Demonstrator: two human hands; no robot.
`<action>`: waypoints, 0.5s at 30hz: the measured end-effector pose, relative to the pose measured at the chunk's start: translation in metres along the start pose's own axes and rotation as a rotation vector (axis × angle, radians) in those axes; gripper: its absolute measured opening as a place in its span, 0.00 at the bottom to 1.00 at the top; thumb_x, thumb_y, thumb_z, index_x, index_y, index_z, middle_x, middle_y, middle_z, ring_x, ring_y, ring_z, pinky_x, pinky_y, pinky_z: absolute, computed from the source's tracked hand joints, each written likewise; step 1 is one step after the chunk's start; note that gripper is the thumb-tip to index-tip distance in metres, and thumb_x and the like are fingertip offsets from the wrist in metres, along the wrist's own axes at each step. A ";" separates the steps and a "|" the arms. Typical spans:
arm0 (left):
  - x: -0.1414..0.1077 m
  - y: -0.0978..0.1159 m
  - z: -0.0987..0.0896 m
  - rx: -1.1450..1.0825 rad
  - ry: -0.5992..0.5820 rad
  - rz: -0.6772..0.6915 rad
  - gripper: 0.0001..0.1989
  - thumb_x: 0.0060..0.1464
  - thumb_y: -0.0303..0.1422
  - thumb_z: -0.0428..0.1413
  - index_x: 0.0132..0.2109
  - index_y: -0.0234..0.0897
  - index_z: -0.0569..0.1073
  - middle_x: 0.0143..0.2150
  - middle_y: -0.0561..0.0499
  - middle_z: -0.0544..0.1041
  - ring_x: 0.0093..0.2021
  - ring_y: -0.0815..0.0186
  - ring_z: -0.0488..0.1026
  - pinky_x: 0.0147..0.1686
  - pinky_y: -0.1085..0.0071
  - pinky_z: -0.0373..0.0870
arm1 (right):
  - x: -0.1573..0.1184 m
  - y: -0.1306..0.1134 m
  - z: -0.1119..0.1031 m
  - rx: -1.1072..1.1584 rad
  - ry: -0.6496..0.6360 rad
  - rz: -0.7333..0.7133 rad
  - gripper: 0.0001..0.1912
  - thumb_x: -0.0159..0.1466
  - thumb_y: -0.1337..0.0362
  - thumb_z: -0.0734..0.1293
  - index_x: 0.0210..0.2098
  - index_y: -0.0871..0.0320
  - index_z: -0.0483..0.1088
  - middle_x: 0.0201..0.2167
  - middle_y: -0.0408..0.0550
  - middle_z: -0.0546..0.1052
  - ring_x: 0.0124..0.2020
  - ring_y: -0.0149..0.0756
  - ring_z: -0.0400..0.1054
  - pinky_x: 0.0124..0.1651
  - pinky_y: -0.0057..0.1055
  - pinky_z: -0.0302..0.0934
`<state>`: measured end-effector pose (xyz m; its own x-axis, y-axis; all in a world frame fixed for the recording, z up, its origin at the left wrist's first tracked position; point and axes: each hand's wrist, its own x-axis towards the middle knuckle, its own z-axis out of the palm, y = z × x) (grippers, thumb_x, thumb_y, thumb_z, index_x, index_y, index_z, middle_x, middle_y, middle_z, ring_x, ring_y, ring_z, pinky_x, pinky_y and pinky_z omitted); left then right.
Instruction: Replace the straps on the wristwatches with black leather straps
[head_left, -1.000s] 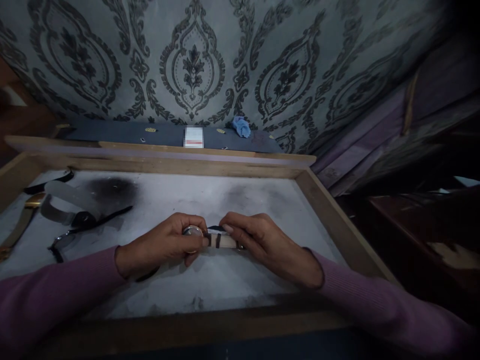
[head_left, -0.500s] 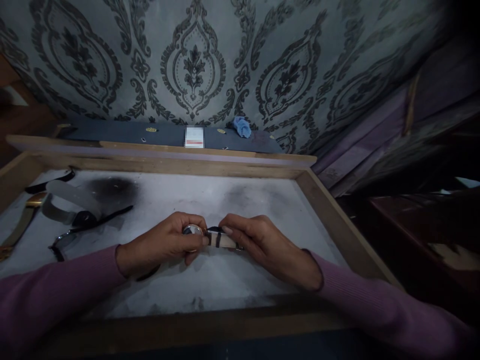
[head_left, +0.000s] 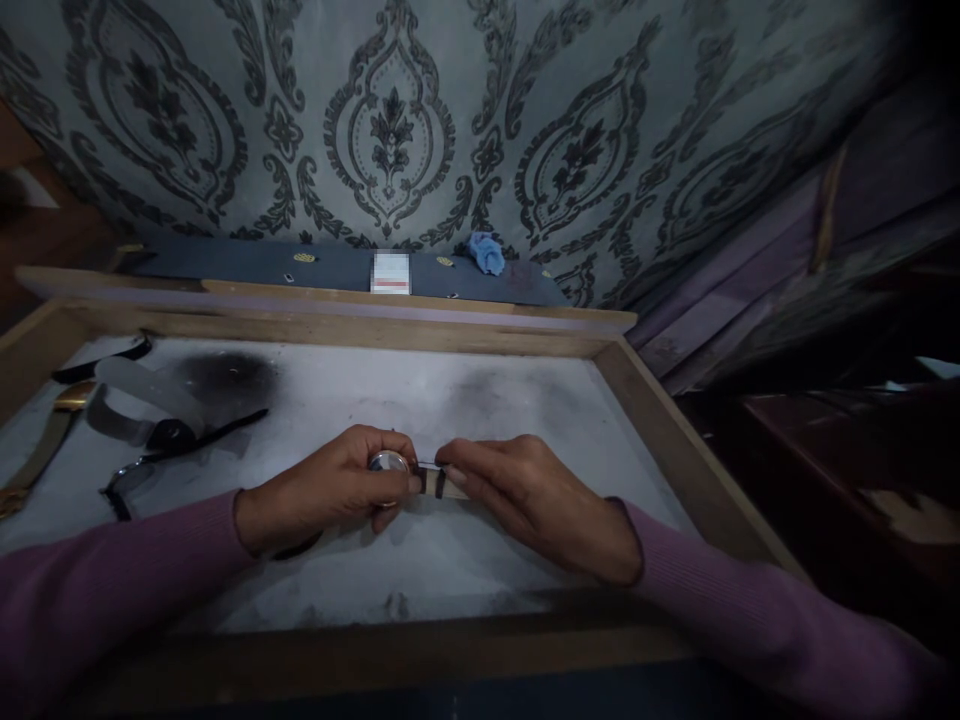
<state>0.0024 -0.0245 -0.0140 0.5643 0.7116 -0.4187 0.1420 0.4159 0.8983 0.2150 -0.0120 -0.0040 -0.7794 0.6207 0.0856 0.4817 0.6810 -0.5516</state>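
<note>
My left hand (head_left: 349, 483) is closed round a round, silver-rimmed watch (head_left: 390, 466), its thumb across the lower part of the case. From the case a strap (head_left: 434, 481), pale with dark bands, runs right into the fingers of my right hand (head_left: 517, 495). Those fingers are pressed together on the strap and cover its far end. The watch is held over the white floor of a wooden tray (head_left: 667, 450).
At the tray's left lie a gold watch with a tan strap (head_left: 45, 440), a grey band (head_left: 120, 425) and a black-strapped watch (head_left: 225, 430). Behind the rear rim are a small white card (head_left: 391, 272) and a crumpled blue cloth (head_left: 486, 254).
My right hand's fingers have slid left along the strap, nearer the watch case, and less of the strap shows. My left hand keeps its hold.
</note>
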 end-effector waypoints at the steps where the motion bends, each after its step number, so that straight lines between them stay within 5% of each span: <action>1: 0.000 0.000 0.000 0.002 0.000 0.002 0.05 0.54 0.33 0.54 0.33 0.36 0.68 0.15 0.60 0.66 0.18 0.74 0.55 0.22 0.76 0.50 | 0.000 0.000 0.001 -0.011 0.002 -0.008 0.14 0.71 0.64 0.52 0.37 0.62 0.67 0.24 0.43 0.68 0.22 0.27 0.60 0.27 0.25 0.51; 15: -0.003 -0.002 0.004 -0.031 -0.013 -0.015 0.04 0.53 0.33 0.53 0.32 0.36 0.68 0.15 0.61 0.65 0.16 0.75 0.51 0.20 0.75 0.46 | -0.002 0.002 0.000 -0.010 0.020 -0.072 0.17 0.70 0.66 0.51 0.34 0.63 0.68 0.22 0.44 0.66 0.20 0.26 0.57 0.24 0.24 0.51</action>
<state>0.0036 -0.0291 -0.0138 0.5727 0.6980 -0.4299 0.1254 0.4437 0.8874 0.2172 -0.0118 -0.0051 -0.8040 0.5777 0.1409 0.4292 0.7277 -0.5350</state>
